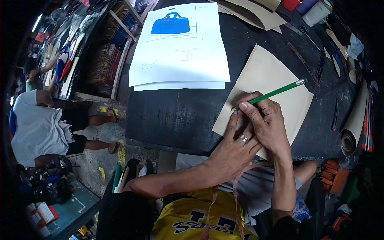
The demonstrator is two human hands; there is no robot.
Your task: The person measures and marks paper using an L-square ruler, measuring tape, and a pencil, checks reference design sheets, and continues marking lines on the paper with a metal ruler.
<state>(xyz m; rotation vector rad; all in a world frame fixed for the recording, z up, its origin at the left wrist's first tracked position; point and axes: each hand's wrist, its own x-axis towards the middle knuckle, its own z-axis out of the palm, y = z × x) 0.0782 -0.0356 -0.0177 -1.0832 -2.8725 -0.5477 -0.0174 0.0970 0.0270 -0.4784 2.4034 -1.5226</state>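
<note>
My right hand (272, 124) is closed around a green pencil (276, 93), whose tip is down on a sheet of tan card (264, 72). The eraser end points up and to the right. My left hand (230, 152), with a ring on one finger, lies on the card's lower part, fingers stretched out and its index fingertip close to the pencil tip. Some of its fingers are partly covered by my right hand. Left of the card are white paper sheets (180, 76) with a picture of a blue bag and pencil sketches. A tape measure (236, 188) hangs down in front of my yellow shirt.
The dark work table (172, 116) also carries a metal square (302, 60), a rolled sheet (354, 124), a white cup (317, 14) and curved card pieces (248, 14) at the back. Another person in a grey shirt (40, 124) is at the left, beside a cluttered bench.
</note>
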